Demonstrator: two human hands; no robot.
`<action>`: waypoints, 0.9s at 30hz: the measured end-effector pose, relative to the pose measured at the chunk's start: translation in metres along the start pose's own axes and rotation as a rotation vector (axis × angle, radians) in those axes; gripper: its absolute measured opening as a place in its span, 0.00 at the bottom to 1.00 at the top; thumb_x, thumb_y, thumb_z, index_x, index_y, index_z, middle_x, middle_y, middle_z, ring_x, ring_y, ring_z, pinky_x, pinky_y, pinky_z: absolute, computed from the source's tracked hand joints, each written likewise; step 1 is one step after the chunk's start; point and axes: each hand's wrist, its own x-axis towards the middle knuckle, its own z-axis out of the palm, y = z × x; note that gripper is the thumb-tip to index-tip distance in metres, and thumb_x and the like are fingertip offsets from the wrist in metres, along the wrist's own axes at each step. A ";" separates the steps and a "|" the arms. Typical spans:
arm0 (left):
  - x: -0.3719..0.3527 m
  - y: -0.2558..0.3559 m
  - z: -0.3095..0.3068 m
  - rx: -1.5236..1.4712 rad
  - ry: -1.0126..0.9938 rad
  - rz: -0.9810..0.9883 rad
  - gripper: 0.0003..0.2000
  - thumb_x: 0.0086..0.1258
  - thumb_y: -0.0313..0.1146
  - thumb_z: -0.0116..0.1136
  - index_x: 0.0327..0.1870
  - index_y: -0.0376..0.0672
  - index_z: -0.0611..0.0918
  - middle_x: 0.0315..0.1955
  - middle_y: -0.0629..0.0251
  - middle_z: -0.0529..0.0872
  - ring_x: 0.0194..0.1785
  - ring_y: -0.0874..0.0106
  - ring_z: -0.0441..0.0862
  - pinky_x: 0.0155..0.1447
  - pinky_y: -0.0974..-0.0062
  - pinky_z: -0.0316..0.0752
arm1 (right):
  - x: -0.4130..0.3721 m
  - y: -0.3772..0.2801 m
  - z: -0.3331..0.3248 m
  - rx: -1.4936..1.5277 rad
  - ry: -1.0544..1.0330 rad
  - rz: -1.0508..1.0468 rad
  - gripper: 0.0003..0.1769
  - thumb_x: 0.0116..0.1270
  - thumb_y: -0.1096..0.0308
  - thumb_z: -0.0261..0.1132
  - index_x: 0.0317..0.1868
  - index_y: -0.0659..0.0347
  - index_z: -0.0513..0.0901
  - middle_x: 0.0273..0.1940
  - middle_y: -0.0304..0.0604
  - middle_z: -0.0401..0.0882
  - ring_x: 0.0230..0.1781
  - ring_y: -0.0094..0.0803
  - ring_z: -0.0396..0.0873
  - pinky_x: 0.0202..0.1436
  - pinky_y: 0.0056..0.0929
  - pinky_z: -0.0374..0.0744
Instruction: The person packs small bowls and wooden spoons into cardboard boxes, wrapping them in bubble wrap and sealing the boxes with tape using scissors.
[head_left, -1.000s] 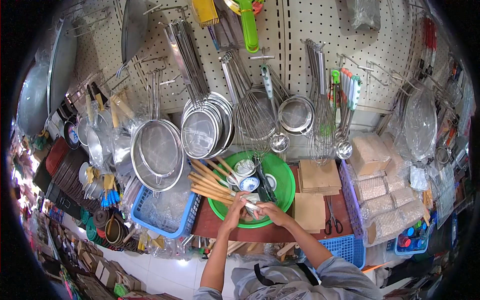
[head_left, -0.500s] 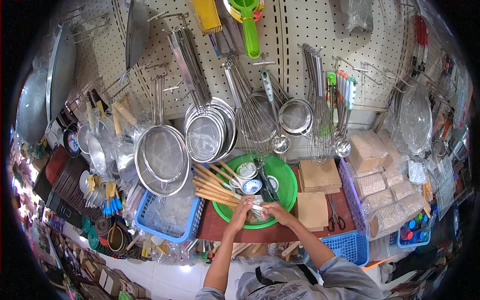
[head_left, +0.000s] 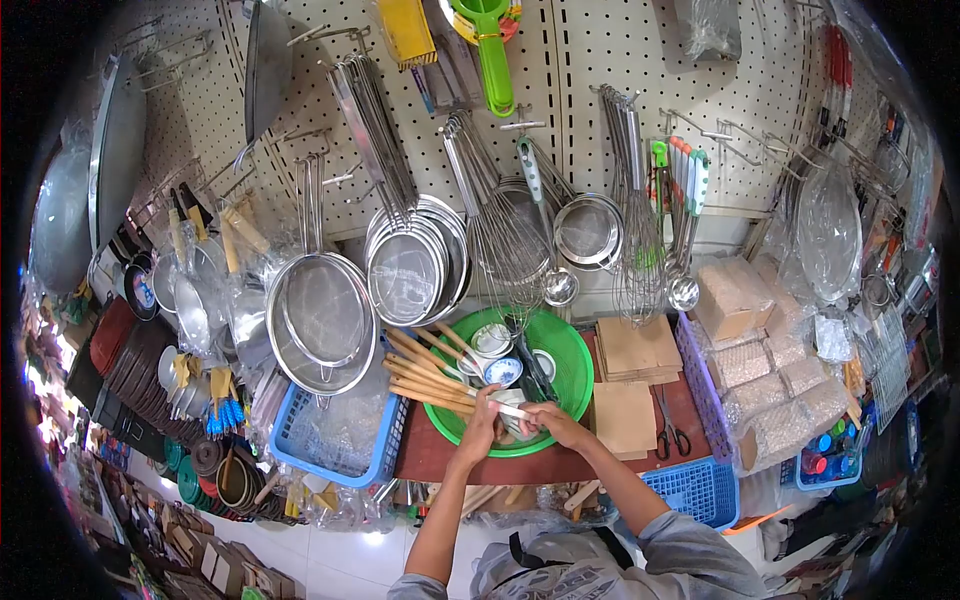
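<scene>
My left hand (head_left: 482,428) is closed on one end of a small, narrow white object (head_left: 512,410), whose exact kind I cannot make out. From the other side, my right hand (head_left: 556,424) grips the same object, its fingers partly hidden. Both hands are over the near side of a green plastic basin (head_left: 579,395). Inside it are a blue-and-white cup (head_left: 503,372), white dishes (head_left: 492,341) and dark long-handled utensils (head_left: 537,372). Several wooden handles (head_left: 425,372) jut over the basin's left rim.
Left of the basin stands a blue basket (head_left: 381,455) with plastic wrap; brown cardboard pieces (head_left: 622,417) and scissors (head_left: 672,424) lie to its right. Sieves (head_left: 322,310) and whisks (head_left: 500,230) hang above from pegboard. Bubble-wrapped packs (head_left: 785,400) fill a purple basket (head_left: 703,390).
The view has shifted very slightly. Both hands stay over the basin with the white object, which shows a little more between them now.
</scene>
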 end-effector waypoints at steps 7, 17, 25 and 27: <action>0.008 -0.022 0.008 0.199 0.026 0.275 0.28 0.79 0.44 0.46 0.73 0.47 0.53 0.53 0.55 0.70 0.51 0.69 0.72 0.52 0.73 0.72 | -0.002 0.011 -0.004 -0.174 0.013 0.019 0.12 0.64 0.67 0.52 0.26 0.65 0.75 0.25 0.37 0.69 0.27 0.26 0.65 0.34 0.27 0.66; 0.012 -0.038 0.003 -0.117 -0.002 0.198 0.23 0.82 0.48 0.36 0.70 0.46 0.54 0.34 0.69 0.72 0.32 0.80 0.70 0.36 0.81 0.67 | 0.003 -0.002 -0.002 -0.153 -0.045 -0.060 0.13 0.67 0.66 0.52 0.27 0.65 0.76 0.28 0.40 0.72 0.31 0.27 0.69 0.37 0.30 0.68; 0.006 0.001 0.016 0.317 0.136 0.395 0.30 0.76 0.34 0.53 0.73 0.47 0.50 0.46 0.60 0.71 0.47 0.71 0.72 0.55 0.73 0.69 | 0.004 -0.001 -0.008 -0.227 -0.057 0.084 0.14 0.66 0.66 0.52 0.26 0.66 0.75 0.28 0.41 0.73 0.32 0.30 0.71 0.40 0.31 0.69; 0.004 0.004 0.016 0.236 0.130 0.363 0.34 0.73 0.30 0.56 0.73 0.48 0.49 0.50 0.58 0.70 0.51 0.69 0.71 0.60 0.71 0.67 | 0.007 -0.003 -0.004 -0.177 -0.066 -0.033 0.16 0.68 0.63 0.51 0.26 0.64 0.76 0.24 0.39 0.72 0.28 0.27 0.69 0.38 0.30 0.69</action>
